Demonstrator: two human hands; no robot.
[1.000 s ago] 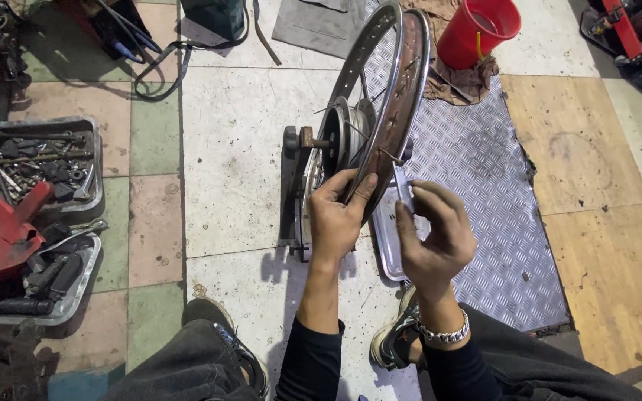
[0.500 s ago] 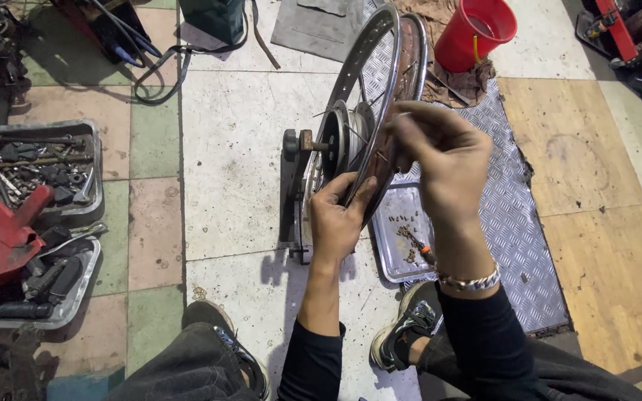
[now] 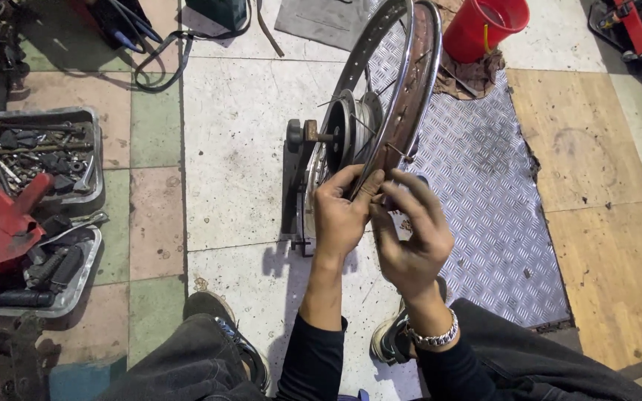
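Floor (image 3: 239,148): tiled; I sit on it with legs either side of the work. A checker-plate sheet (image 3: 484,193) lies to the right under the wheel.
Wheel (image 3: 380,111): spoked, standing upright on edge in a stand, straight ahead of both my hands. Its plane runs away from me and leans slightly right; the rusty rim's near, lower arc comes down to my fingers.
Axle (image 3: 310,134): sticks out of the hub to the left, level with the floor.
Left hand (image 3: 339,215): closed on the near part of the rim from the left side, thumb over the edge.
Right hand (image 3: 410,238): fingers pinched together at the rim beside the left; what they pinch, I cannot tell. Hands are touching or nearly so, both equally near.
Trays (image 3: 76,186): two, holding tools, well off by the left edge.
Bucket (image 3: 484,26): red, far right past the wheel.
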